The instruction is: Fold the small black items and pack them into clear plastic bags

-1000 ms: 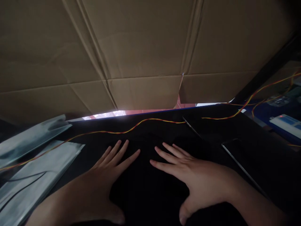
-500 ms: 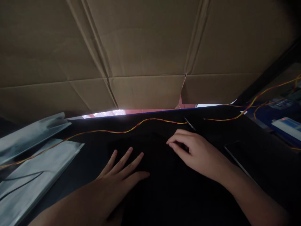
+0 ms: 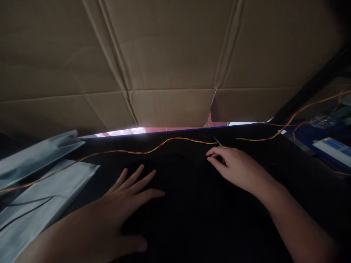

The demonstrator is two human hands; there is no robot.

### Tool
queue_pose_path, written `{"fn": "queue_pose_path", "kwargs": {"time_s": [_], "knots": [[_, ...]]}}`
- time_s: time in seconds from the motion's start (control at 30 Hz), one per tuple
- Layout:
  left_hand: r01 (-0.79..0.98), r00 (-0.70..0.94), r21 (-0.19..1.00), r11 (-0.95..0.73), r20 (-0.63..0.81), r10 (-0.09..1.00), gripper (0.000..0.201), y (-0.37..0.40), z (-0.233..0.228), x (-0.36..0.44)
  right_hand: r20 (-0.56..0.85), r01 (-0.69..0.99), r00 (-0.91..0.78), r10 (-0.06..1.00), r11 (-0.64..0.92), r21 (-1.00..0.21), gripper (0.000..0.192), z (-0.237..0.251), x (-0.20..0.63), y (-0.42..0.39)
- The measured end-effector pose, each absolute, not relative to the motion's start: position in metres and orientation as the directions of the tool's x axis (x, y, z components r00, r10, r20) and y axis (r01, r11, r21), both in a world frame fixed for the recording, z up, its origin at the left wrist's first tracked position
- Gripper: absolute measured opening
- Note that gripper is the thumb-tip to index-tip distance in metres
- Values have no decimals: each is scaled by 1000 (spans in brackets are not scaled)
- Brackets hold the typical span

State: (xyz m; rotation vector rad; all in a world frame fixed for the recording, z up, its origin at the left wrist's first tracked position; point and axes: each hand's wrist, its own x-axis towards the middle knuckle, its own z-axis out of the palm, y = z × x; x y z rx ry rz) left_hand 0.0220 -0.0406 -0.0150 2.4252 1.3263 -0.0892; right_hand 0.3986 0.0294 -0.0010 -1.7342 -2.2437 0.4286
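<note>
Hands work over a black cloth (image 3: pixel 186 204) that covers the worktop in the head view, the only view there is. The left hand (image 3: pixel 123 197) lies flat near the worktop's near edge, fingers spread wide and palm down, which looks like a way of pinning the cloth so it cannot slide. The right hand (image 3: pixel 236 166) reaches toward the far edge with fingers curled in narrow, the tips pinched together on the dark cloth or on a thin grey strip (image 3: pixel 218 142) just beyond them; which of the two I cannot tell in this dim light. One red-and-yellow twisted wire (image 3: pixel 153 149) runs along the far edge, apart from both hands, and a second one (image 3: pixel 287 122) trails off at the far right corner. Two silvery foil bags (image 3: pixel 46 182) lie overlapped at the left edge. One cardboard sheet (image 3: pixel 170 58) stands behind the far edge.
</note>
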Motion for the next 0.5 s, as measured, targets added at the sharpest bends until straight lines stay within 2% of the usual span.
{"fn": "queue_pose_path", "kwargs": {"time_s": [0.1,0.17,0.23,0.27,0.37,0.43,0.5], "knots": [[824,548,331,-459,-263,794,81,-28,-7,25,44,915,-230,972,231,-330,27,-7,403,31],[836,533,328,-441,-290,795,91,-23,-3,28,37,923,-226,973,226,-312,27,-8,403,32],[832,539,324,-451,-277,795,100,-19,-1,30,92,913,-250,964,266,-310,27,-8,399,32],[823,548,329,-463,-244,800,96,-16,-1,31,141,896,-285,948,316,-313,28,-9,396,31],[802,545,317,-506,-43,837,58,-5,-4,37,242,783,-475,846,532,-322,40,-12,384,28],[822,506,252,-510,85,858,47,3,-9,40,199,703,-598,777,627,-336,46,-14,380,26],[859,468,176,-481,113,877,46,10,-13,40,129,670,-651,748,646,-366,44,-14,380,24]]}}
